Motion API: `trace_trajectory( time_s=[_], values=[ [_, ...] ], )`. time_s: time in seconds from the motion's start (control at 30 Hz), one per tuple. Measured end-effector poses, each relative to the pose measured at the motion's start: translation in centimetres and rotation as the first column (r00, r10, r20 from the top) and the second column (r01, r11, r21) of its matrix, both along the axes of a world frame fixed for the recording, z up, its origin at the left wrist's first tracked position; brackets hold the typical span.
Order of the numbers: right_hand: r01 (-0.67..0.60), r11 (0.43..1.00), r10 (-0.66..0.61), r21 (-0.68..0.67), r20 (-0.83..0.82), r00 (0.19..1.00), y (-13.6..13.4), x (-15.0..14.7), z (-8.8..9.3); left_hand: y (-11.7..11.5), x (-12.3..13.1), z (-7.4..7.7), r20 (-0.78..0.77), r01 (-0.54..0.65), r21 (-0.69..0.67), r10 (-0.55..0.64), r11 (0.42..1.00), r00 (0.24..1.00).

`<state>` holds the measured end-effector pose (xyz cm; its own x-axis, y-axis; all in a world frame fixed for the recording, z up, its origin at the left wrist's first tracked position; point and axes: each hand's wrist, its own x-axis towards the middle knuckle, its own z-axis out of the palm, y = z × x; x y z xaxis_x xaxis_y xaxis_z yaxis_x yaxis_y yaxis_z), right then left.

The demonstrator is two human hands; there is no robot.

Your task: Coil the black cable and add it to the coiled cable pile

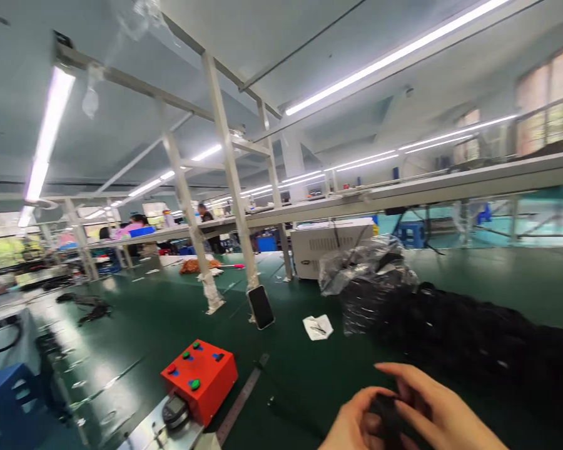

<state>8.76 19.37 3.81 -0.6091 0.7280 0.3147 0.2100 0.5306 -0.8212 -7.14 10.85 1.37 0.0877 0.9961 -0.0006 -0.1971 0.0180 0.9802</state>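
Observation:
My left hand and my right hand are together at the bottom of the view, right of the middle. Between their fingers is a small dark black piece, partly covered and too blurred to name. Both hands have their fingers curled around it, with one right finger reaching out to the left. Just beyond my right hand lies a long heap of black, tangled material. Touching its left end is a clear plastic bag with dark contents.
On the green tabletop stand a red box with green buttons, a digital dial gauge and a steel ruler. A phone leans on a post. White paper and a pale metal cabinet stand behind.

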Motion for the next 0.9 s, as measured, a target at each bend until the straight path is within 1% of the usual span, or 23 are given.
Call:
trace_trajectory(
  time_s=[0.03, 0.1, 0.17, 0.23, 0.3, 0.4, 0.47, 0.5, 0.57, 0.6, 0.63, 0.67, 0.73, 0.8, 0.9],
  values=[
    [-0.025, 0.995, 0.020, 0.093, 0.053, 0.998, -0.3, 0.1, 0.7, -0.1, 0.0, 0.1, -0.007, 0.029, -0.001, -0.029, 1.000, 1.000],
    [-0.065, 0.962, 0.032, 0.266, 0.128, 0.991, -0.8, 0.3, 1.6, -0.2, 0.1, 0.2, -0.033, 0.050, -0.004, -0.050, 0.999, 0.998],
    [-0.097, 0.926, 0.034, 0.366, 0.174, 0.984, -1.0, 0.4, 2.1, -0.2, 0.2, 0.3, -0.049, 0.058, -0.002, -0.058, 0.998, 0.997],
    [-0.111, 0.907, 0.035, 0.406, 0.190, 0.981, -1.1, 0.4, 2.1, -0.2, 0.4, 0.5, -0.044, 0.049, 0.005, -0.049, 0.999, 0.998],
    [-0.131, 0.900, 0.060, 0.417, 0.180, 0.982, -1.3, 0.4, 1.9, -0.3, 0.6, 0.5, -0.033, 0.021, 0.008, -0.020, 1.000, 0.999],
    [-0.143, 0.915, 0.092, 0.378, 0.150, 0.984, -1.5, 0.3, 1.9, -0.4, 0.8, 0.6, -0.019, -0.003, 0.004, 0.003, 1.000, 1.000],
    [-0.114, 0.948, 0.072, 0.297, 0.148, 0.986, -1.6, 0.2, 2.1, -0.4, 0.8, 0.6, 0.028, 0.029, 0.024, -0.029, 0.999, 0.999],
    [-0.096, 0.969, 0.064, 0.229, 0.145, 0.987, -1.6, 0.2, 2.3, -0.4, 0.8, 0.7, 0.064, 0.049, 0.046, -0.052, 0.998, 0.997],
    [-0.076, 0.997, 0.073, 0.031, 0.099, 0.992, -1.5, 0.3, 2.6, -0.5, 0.6, 0.8, 0.136, 0.098, 0.088, -0.110, 0.991, 0.985],
    [-0.089, 0.992, 0.094, -0.091, 0.053, 0.994, -1.4, 0.3, 2.7, -0.6, 0.4, 0.9, 0.164, 0.126, 0.098, -0.141, 0.987, 0.976],
    [-0.122, 0.970, 0.125, -0.211, -0.002, 0.992, -1.3, 0.4, 2.8, -0.7, 0.2, 0.9, 0.182, 0.159, 0.099, -0.175, 0.982, 0.968],
    [-0.169, 0.933, 0.159, -0.319, -0.057, 0.986, -1.2, 0.5, 2.9, -0.7, 0.0, 0.9, 0.194, 0.198, 0.090, -0.212, 0.976, 0.958],
    [-0.256, 0.841, 0.210, -0.476, -0.148, 0.966, -1.0, 0.7, 3.0, -0.8, -0.4, 0.7, 0.213, 0.262, 0.066, -0.270, 0.963, 0.939],
    [-0.292, 0.770, 0.221, -0.566, -0.193, 0.956, -0.8, 0.8, 2.9, -0.9, -0.8, 0.2, 0.248, 0.279, 0.058, -0.285, 0.958, 0.926],
    [-0.296, 0.716, 0.212, -0.632, -0.207, 0.955, -0.5, 1.0, 2.6, -0.9, -1.3, -0.3, 0.281, 0.281, 0.059, -0.286, 0.958, 0.916]
  ],
)
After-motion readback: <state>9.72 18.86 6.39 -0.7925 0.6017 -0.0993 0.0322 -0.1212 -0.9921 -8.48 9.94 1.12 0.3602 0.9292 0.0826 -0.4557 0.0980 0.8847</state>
